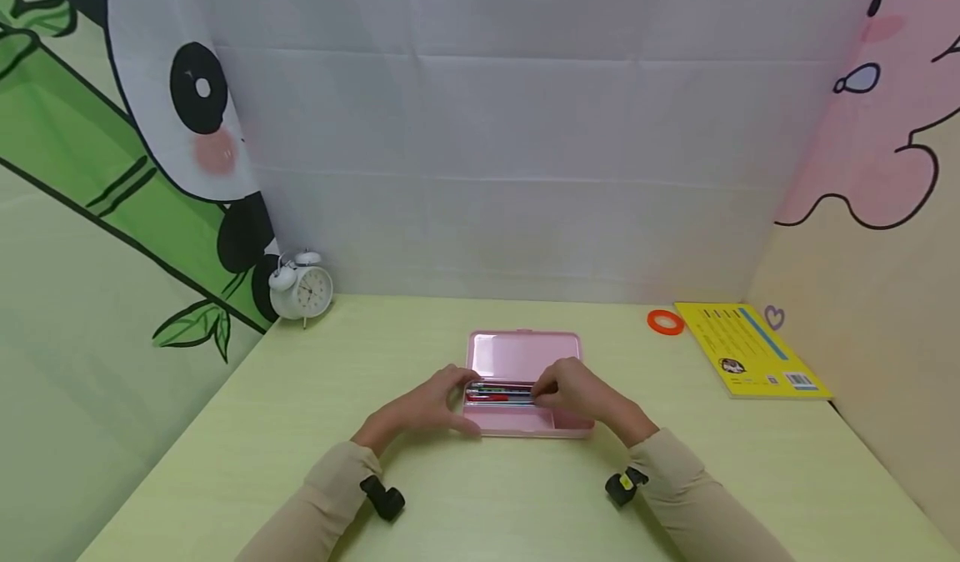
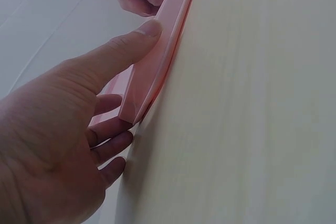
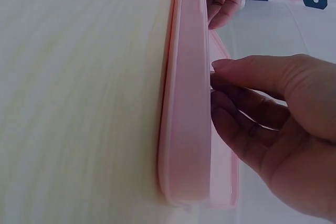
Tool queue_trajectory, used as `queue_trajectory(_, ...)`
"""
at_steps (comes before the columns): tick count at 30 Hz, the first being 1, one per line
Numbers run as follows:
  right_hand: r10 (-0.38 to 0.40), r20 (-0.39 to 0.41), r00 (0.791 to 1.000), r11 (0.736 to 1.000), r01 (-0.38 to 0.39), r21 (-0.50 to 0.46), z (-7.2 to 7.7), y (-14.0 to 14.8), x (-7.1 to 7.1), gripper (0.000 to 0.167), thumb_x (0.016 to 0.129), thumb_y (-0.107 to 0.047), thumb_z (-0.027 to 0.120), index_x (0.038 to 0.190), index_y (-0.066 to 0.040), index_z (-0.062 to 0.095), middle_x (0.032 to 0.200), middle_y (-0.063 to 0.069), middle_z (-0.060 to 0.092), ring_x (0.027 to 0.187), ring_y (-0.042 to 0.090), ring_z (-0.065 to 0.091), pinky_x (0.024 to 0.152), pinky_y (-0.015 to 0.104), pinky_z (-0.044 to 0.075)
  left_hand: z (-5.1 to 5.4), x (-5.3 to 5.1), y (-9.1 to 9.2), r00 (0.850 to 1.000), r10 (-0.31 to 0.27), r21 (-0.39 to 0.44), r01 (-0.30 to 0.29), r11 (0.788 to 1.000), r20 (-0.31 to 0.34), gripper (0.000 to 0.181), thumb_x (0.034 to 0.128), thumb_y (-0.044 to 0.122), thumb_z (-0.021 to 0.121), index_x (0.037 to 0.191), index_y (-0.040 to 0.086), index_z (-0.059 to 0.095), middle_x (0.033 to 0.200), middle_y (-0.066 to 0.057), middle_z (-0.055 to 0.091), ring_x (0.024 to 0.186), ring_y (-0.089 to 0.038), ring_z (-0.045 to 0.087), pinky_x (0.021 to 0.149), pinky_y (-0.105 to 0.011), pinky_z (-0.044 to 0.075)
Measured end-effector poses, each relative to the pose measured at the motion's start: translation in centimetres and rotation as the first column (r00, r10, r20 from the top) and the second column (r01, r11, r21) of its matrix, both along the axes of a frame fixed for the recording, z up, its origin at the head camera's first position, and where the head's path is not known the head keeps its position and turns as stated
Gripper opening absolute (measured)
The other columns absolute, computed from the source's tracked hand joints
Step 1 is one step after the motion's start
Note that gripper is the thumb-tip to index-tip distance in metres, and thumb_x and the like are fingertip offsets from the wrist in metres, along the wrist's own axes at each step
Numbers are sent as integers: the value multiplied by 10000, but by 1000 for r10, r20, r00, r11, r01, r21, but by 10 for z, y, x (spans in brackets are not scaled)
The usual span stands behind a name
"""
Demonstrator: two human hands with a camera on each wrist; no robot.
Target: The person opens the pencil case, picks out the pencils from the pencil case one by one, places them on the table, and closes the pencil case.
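A pink pencil case (image 1: 517, 420) lies on the table with its lid (image 1: 525, 353) raised at the back. Several pens (image 1: 495, 395), one with a red part, lie lengthwise inside it. My left hand (image 1: 435, 399) holds the case's left end, its thumb (image 2: 142, 32) on the front wall and its other fingers around the corner. Over the right part of the case, my right hand (image 1: 573, 387) pinches at the right end of a pen with thumb and fingers. The right wrist view shows the curled fingers (image 3: 231, 116), but the case wall hides what lies between their tips.
A white twin-bell alarm clock (image 1: 303, 287) stands at the table's back left corner. An orange ring (image 1: 665, 322) lies at the back right, beside a yellow book (image 1: 750, 353). Printed cloth walls (image 1: 525, 170) stand behind and at both sides.
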State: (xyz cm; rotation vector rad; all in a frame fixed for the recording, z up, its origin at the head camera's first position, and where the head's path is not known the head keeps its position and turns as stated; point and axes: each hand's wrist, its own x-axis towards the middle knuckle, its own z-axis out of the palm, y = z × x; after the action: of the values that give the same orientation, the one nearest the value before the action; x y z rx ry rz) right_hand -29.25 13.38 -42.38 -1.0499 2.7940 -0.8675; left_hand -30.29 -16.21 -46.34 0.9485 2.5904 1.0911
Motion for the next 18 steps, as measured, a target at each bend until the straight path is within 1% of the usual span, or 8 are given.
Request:
queue_trajectory(7, 28, 55, 998, 999, -30, 30, 5, -3, 0, 62, 872, -3, 746, 919, -3, 786, 874, 34, 738, 786, 126, 601, 711, 264, 522, -3, -2, 0, 1000, 9, -7, -9, 1000, 2, 848, 733, 427, 884, 1391, 59, 495, 1330, -45, 494, 1256, -222, 438, 1100, -468, 340)
queue_trajectory(10, 41, 56, 998, 998, -43, 35, 6, -4, 0, 67, 869, 12, 740, 920, 3, 783, 877, 51, 736, 783, 126, 603, 716, 267, 531, -3, -2, 0, 1000, 11, -8, -11, 1000, 2, 851, 733, 430, 883, 1389, 54, 494, 1331, -54, 492, 1256, -225, 436, 1100, -467, 339)
queue_trajectory(12, 46, 74, 996, 998, -48, 36, 6, -4, 0, 77, 871, 14, 736, 932, -3, 780, 886, 69, 732, 780, 123, 599, 719, 261, 531, -3, -1, 0, 1000, 15, -9, -15, 1000, 3, 854, 730, 435, 883, 1389, 55, 495, 1334, -55, 492, 1260, -223, 435, 1102, -465, 337)
queue_trajectory(18, 77, 103, 992, 996, -81, 36, 6, -5, 2, 143, 861, 89, 692, 966, 15, 755, 884, 61, 705, 761, 137, 582, 709, 259, 522, -2, -1, 0, 1000, 15, -15, -15, 1000, 7, 858, 728, 443, 881, 1397, 75, 490, 1344, -41, 485, 1265, -216, 431, 1104, -464, 336)
